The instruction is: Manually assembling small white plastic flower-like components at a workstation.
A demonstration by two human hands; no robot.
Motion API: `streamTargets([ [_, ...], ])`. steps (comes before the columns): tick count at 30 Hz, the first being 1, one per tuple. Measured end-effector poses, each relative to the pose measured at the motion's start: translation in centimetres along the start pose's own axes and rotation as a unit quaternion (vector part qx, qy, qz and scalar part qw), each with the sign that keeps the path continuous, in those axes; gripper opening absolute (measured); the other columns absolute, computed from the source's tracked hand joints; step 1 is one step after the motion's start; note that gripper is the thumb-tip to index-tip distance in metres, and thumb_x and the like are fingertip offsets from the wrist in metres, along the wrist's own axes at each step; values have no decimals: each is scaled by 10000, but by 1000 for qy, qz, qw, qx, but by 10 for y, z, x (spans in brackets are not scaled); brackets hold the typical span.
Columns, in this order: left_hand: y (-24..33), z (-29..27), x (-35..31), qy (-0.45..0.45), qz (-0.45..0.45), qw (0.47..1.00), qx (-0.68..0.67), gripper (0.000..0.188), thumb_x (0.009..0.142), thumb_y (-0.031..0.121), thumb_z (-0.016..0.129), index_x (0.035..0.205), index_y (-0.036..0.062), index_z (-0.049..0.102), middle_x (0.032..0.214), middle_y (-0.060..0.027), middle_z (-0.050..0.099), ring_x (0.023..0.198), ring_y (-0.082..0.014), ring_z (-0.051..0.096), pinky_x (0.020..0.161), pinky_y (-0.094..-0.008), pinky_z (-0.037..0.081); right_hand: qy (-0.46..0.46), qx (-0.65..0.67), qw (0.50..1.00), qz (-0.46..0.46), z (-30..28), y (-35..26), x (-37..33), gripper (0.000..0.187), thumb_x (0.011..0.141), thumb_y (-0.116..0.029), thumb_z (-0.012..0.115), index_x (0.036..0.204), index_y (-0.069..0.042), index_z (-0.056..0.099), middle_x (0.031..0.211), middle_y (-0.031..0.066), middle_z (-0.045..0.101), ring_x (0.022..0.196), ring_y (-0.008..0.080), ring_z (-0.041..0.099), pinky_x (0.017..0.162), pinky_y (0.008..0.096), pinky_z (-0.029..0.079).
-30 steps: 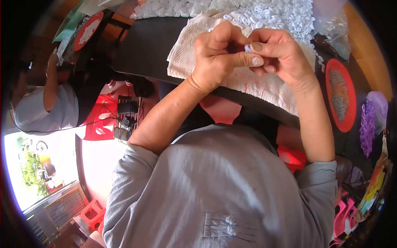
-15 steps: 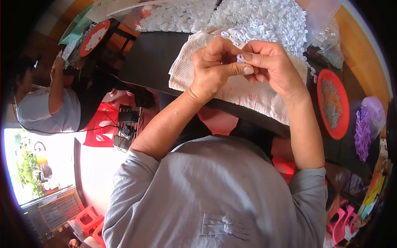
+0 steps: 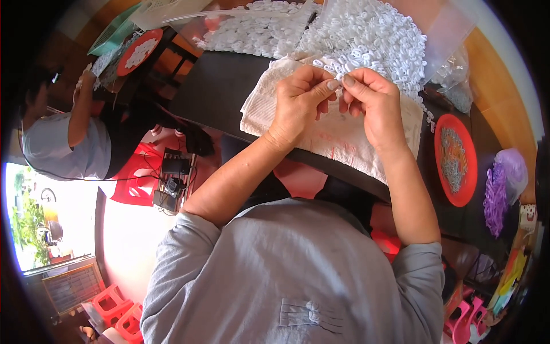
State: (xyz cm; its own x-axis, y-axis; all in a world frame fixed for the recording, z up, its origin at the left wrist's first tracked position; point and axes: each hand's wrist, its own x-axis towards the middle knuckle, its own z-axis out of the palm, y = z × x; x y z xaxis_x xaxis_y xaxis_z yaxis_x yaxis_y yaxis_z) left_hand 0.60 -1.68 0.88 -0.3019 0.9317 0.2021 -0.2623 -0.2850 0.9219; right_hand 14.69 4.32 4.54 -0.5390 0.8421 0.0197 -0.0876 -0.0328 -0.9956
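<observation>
Over a cream towel [image 3: 260,94], my left hand [image 3: 301,106] and my right hand [image 3: 378,109] meet with thumbs and fingertips pinched together. Between the fingertips is a small white plastic piece [image 3: 339,76], mostly hidden by my fingers. Both hands are closed on it. Just beyond them, several loose white oval plastic pieces [image 3: 358,56] lie at the towel's far edge, spilling from a large pile [image 3: 372,26] of the same kind.
To the right, a red plate [image 3: 468,172] holds thin metal parts, beside a purple bundle [image 3: 496,200]. A clear bag [image 3: 455,80] stands behind. Another person [image 3: 69,137] works at the left near a red plate [image 3: 121,67] of white pieces. The dark tabletop [image 3: 200,86] runs under the towel.
The view has shifted slightly. My fingers have drawn in over the small piece, which showed more of its loop before, and my right hand is turned more upright.
</observation>
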Motion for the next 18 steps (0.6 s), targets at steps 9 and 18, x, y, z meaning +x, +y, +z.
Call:
streamTargets([
  [9,-2,1,0,15,-12,1000,17,114,919,117,607,907,5,594,718,-34,600,542,-72,520,437,-191,374,-7,-159,985,-65,0,0,0,163,911,-205,595,848,-60,633,661,-36,549,609,45,500,520,196,318],
  [18,1,3,0,-1,-25,999,47,109,916,125,612,915,17,597,720,-19,596,547,-62,513,441,-185,371,22,-185,979,-82,2,0,0,181,932,-221,574,872,-59,626,647,-36,531,589,47,492,516,197,335],
])
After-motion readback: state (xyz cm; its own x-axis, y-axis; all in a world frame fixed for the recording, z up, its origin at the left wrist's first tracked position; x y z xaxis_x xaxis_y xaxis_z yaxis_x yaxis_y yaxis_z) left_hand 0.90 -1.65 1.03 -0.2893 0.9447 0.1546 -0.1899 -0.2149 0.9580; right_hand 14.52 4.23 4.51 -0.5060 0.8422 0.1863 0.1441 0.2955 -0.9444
